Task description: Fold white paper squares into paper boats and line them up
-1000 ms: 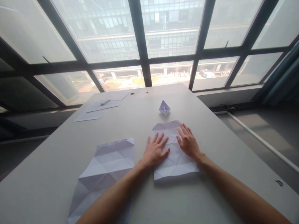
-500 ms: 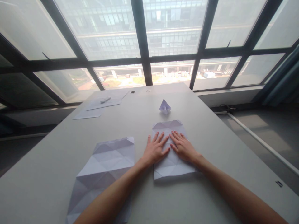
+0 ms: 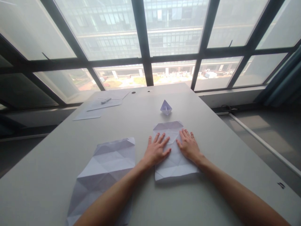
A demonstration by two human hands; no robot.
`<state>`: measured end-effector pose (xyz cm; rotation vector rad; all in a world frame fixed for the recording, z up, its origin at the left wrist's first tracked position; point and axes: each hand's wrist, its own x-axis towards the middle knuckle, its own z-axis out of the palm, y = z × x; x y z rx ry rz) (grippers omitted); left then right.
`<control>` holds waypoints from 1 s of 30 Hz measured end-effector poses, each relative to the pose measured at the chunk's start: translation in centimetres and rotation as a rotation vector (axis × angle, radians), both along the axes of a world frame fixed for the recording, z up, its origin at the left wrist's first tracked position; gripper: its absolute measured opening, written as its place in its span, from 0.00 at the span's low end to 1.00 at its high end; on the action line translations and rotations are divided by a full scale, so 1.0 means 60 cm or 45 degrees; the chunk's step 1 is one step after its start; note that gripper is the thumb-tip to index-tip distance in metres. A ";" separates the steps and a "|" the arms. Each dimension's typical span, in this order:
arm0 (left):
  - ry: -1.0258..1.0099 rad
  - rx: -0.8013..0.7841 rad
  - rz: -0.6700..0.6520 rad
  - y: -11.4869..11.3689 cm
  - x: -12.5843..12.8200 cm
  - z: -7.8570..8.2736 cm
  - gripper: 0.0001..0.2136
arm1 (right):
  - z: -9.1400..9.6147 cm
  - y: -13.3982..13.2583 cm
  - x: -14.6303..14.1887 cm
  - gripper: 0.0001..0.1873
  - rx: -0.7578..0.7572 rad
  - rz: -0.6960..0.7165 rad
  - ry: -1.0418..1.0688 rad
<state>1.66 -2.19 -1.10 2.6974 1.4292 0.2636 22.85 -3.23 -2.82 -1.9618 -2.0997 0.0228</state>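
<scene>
A creased white sheet of paper (image 3: 172, 163) lies on the grey table (image 3: 211, 131) in front of me. My left hand (image 3: 155, 152) rests flat on its left edge with fingers spread. My right hand (image 3: 188, 146) lies flat on its right side, fingers stretched out. Both palms press the sheet down; neither hand grips anything. A small folded paper boat (image 3: 166, 107) stands just beyond the sheet.
A second, larger creased sheet (image 3: 104, 175) lies to the left near the table's front. Flat papers (image 3: 94, 110) with a pen (image 3: 106, 100) sit at the far left corner. Large windows run behind the table; a rail runs along the floor on the right.
My right hand slid left toward the left hand across the sheet, then back to the right. My left hand stayed in place.
</scene>
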 end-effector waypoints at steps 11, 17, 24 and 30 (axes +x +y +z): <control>-0.026 0.020 -0.244 -0.039 0.016 0.018 0.27 | 0.011 -0.003 0.004 0.31 0.090 -0.073 -0.021; 0.030 -0.020 -0.270 -0.038 0.015 0.001 0.33 | 0.019 -0.043 -0.034 0.31 0.141 0.177 0.047; 0.064 0.034 -0.261 -0.034 0.015 -0.009 0.38 | -0.003 -0.047 -0.037 0.32 -0.037 0.261 0.076; 0.060 -0.003 -0.258 -0.034 0.015 -0.005 0.38 | 0.003 -0.030 0.001 0.30 -0.062 0.063 0.003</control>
